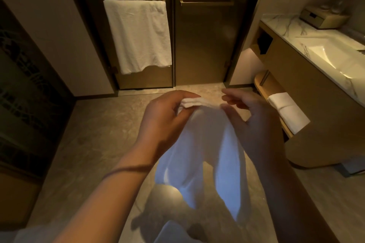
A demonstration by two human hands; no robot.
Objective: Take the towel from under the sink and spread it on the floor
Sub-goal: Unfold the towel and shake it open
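**Towel's out, not spread yet**

The white terry towel (199, 144) is being held up mid-frame, hanging down over the beige stone floor (94, 134), likely so it can be shaken open. Its bunched top edge is being pinched by the left hand (167, 118). The right hand (254, 124) is being held half-curled at the other end, thumb touching cloth; whether anything is actually being gripped there can't be told.
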